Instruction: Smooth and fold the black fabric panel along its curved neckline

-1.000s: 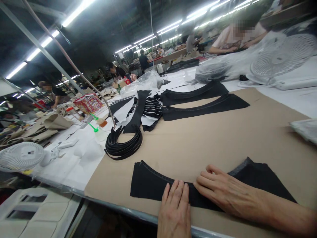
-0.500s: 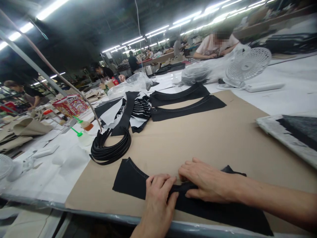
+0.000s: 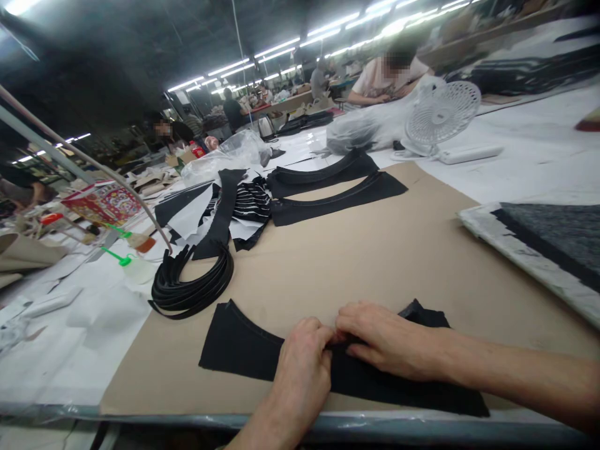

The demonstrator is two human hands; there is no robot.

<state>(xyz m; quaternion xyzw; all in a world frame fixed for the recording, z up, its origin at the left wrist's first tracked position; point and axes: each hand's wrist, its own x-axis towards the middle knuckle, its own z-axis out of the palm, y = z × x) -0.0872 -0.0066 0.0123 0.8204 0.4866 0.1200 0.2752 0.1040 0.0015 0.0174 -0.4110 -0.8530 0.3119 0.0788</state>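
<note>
A curved black fabric piece [image 3: 239, 347] lies on tan board near the table's front edge. My left hand [image 3: 307, 353] pinches its concave upper edge near the middle, fingers bent. Right beside it, my right hand [image 3: 387, 340] grips the same edge, thumb below and fingers above. The fingertips of both hands nearly meet, and the bit of edge between them is mostly hidden. Past my right wrist, the piece's right end [image 3: 424, 312] sticks up, slightly folded. Two similar curved black pieces [image 3: 337, 200] lie farther back on the board.
A coil of black strips [image 3: 192, 287] lies left on the tan board [image 3: 356, 256], before stacked black and striped pieces [image 3: 250, 200]. Green-tipped bottles [image 3: 135, 265] stand farther left. A white fan [image 3: 443, 119] is behind; a pale-edged slab [image 3: 520, 250] lies right. A person [image 3: 389, 75] works across the table.
My left hand's fingers have gone from lying spread on the fabric to pinching its edge, close against my right hand. The view has shifted, moving the background leftward.
</note>
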